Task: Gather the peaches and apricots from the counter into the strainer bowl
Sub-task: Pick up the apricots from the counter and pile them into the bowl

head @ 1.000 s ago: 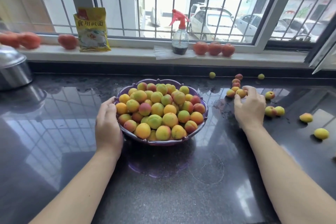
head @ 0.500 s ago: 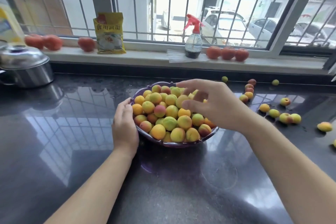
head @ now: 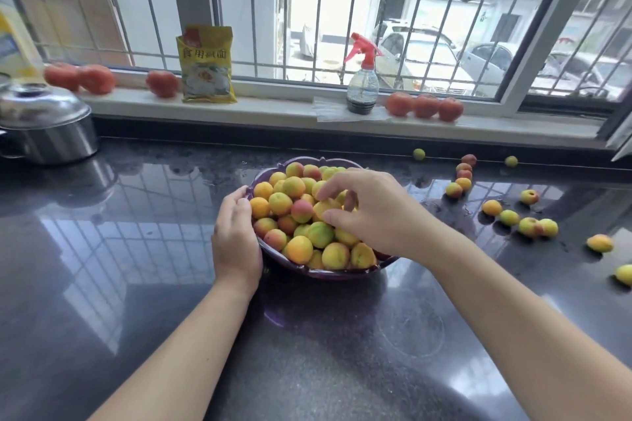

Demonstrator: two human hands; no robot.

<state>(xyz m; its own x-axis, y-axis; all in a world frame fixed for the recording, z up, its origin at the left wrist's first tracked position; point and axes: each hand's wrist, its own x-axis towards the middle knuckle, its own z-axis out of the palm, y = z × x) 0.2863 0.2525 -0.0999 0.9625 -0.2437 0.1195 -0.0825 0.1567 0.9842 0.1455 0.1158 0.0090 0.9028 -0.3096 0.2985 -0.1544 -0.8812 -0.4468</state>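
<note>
The purple strainer bowl (head: 342,273) sits mid-surface, heaped with fruit. The left hand (head: 236,239) cups its left rim, fingers gently curved against it. The right hand (head: 372,212) hovers over the heap, fingers loosely spread; whether they hold fruit I cannot tell. Loose apricots (head: 509,217) lie scattered on the dark surface (head: 136,249) to the right, toward the back edge; bare room lies in front.

Bright window daylight, glare on counter (head: 143,249), wide-angle edge distortion
</note>
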